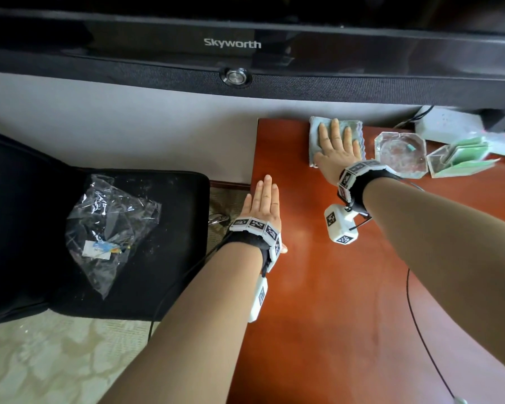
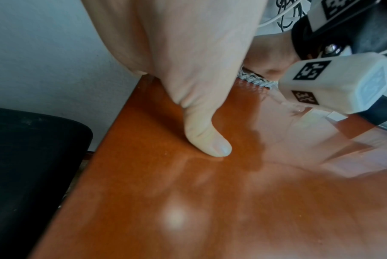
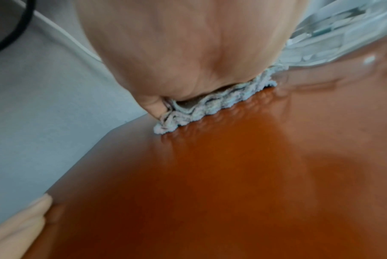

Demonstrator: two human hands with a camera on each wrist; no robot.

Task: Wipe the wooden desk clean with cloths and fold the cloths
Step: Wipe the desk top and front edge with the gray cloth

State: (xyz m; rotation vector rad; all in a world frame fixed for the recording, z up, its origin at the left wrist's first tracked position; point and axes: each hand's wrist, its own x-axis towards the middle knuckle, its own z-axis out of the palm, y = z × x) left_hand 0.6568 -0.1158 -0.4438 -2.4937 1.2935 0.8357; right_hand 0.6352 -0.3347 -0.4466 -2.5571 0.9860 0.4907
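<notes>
The reddish wooden desk (image 1: 347,287) fills the right half of the head view. A folded pale blue cloth (image 1: 315,135) lies near the desk's far edge. My right hand (image 1: 337,144) presses flat on it with straight, spread fingers; in the right wrist view the palm (image 3: 188,52) covers the cloth (image 3: 210,105), whose folded edge shows. My left hand (image 1: 261,202) rests flat on the desk at its left edge, fingers straight and together. In the left wrist view its thumb (image 2: 208,140) touches the desk (image 2: 210,201). It holds nothing.
A glass ashtray (image 1: 400,154) and a clear holder with green cards (image 1: 461,158) sit right of the cloth. A television (image 1: 245,45) hangs above the desk's far edge. Left of the desk stands a black seat (image 1: 158,243) with a clear plastic bag (image 1: 108,228). A black cable (image 1: 420,330) crosses the desk.
</notes>
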